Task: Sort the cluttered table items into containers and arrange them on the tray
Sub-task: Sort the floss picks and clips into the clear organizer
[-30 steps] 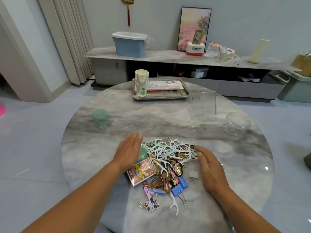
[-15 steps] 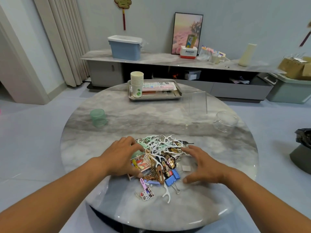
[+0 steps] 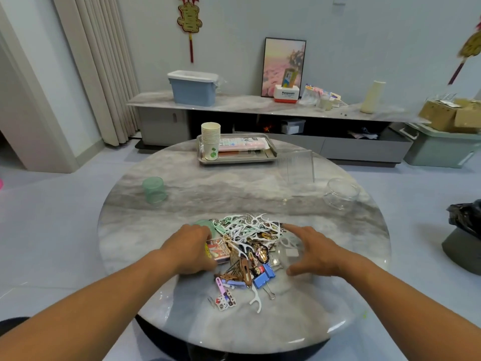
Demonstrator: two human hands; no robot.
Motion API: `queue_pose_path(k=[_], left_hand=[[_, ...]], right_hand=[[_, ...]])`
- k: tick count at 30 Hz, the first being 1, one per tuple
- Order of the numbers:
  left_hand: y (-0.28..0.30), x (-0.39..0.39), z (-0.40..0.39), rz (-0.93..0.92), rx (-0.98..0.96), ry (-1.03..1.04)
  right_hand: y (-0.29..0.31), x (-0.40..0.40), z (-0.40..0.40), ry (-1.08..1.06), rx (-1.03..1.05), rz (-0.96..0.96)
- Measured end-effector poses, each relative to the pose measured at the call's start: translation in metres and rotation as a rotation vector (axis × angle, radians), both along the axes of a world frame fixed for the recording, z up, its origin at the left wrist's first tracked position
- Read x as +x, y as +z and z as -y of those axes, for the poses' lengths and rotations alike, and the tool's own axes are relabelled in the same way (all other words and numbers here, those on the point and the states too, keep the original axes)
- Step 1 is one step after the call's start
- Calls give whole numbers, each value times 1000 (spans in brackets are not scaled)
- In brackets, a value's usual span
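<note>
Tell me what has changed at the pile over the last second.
The left hand has gone from lying flat to curling its fingers over the small printed box. The right hand has spread, arched, beside the pile. Green cup, clear containers and tray unchanged.

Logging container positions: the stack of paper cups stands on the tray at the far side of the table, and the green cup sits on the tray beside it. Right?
Not quite. In the head view the paper cups do stand on the tray, but the green cup sits on the bare table, left of the tray.
</note>
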State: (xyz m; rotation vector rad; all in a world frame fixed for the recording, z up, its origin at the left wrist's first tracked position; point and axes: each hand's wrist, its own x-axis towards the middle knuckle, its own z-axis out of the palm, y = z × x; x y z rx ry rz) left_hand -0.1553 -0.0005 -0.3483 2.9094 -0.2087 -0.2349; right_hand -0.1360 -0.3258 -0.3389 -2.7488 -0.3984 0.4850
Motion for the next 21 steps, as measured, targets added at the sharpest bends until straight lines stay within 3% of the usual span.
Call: queue_pose_path(k=[3, 6, 12, 21], left_hand=[[18, 8, -16, 76, -65, 52], [28, 19, -37, 130, -68, 162], [6, 30, -67, 13, -151, 436], [-27, 33, -85, 52, -22, 580]], right_hand=[[12, 14, 18, -102, 34, -31], [15, 27, 38, -244, -100, -10], [-8, 36, 56, -440, -178, 16], [-20, 54, 44, -490, -154, 2]])
